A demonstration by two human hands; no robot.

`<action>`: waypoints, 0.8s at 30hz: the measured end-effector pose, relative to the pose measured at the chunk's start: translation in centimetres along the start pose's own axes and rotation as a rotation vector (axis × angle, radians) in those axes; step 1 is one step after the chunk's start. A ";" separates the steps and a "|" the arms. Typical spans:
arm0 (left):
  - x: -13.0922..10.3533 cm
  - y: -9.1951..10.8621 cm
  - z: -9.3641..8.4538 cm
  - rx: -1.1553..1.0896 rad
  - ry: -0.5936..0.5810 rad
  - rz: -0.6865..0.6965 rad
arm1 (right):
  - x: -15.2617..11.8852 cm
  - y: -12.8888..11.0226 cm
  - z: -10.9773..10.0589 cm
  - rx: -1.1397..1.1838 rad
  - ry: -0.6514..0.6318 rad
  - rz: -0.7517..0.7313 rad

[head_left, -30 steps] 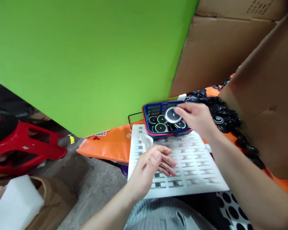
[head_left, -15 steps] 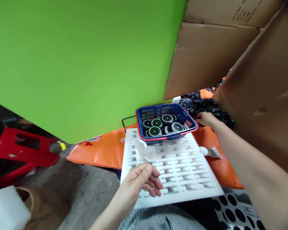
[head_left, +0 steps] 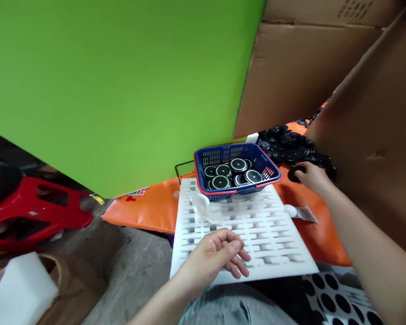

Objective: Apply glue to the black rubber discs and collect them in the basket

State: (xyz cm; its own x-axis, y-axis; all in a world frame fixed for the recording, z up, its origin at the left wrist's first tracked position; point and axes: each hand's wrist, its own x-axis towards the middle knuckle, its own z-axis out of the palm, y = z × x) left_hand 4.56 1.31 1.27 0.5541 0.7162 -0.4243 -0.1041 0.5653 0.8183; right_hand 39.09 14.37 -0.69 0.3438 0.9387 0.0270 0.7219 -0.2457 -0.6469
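Observation:
My right hand (head_left: 314, 177) reaches out over the orange sheet and pinches a black disc (head_left: 293, 174) by its edge. Behind it lies a heap of black discs (head_left: 291, 146), some with shiny rims. My left hand (head_left: 221, 253) hovers over the near part of a white slotted foam board (head_left: 277, 243), fingers loosely curled and apart, with nothing in it. On the board's far end sits a blue plastic basket (head_left: 216, 153) with red handles, holding several round black pieces (head_left: 221, 182) with pale rings. A crumpled white wipe (head_left: 205, 210) rests in front of the basket.
A green panel (head_left: 122, 99) rises at the left, with brown cardboard (head_left: 368, 122) at the right. A small white tube (head_left: 301, 213) lies on the orange sheet (head_left: 149, 207). At left are a red stool (head_left: 54, 203) and a white foam block (head_left: 23, 289). Foam with round black holes (head_left: 334, 298) lies lower right.
My right hand has drawn back to the right from the heap's edge, and a black disc now shows in its fingers. My left hand has shifted right over the board.

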 end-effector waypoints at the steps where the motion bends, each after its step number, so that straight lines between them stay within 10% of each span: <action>1: 0.2 -0.2 0.2 -0.026 -0.006 0.001 | -2.1 -0.7 -0.4 0.078 -0.029 -0.008; 6: 2.5 -1.5 2.1 -0.188 -0.127 0.072 | -15.4 -5.0 1.9 0.389 -0.325 -0.127; 9: 3.5 -2.2 2.9 -0.190 -0.137 0.074 | -19.0 -4.8 3.7 0.612 -0.206 -0.078; 13: 3.0 -2.2 2.6 -0.184 -0.032 0.024 | -17.5 1.3 3.3 0.836 0.032 0.227; 17: 2.0 -1.3 1.8 -0.191 0.009 0.008 | -14.6 6.5 2.6 0.960 -0.184 0.375; 24: 1.0 -0.4 1.8 -0.101 0.010 -0.005 | -11.8 5.2 3.7 1.113 -0.229 0.362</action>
State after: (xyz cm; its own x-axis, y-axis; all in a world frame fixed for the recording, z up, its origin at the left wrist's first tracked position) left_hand 6.68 1.09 1.19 0.5468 0.7168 -0.4327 -0.1843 0.6072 0.7729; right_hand 36.61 2.87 -7.20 0.2232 0.9072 -0.3567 -0.3509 -0.2666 -0.8977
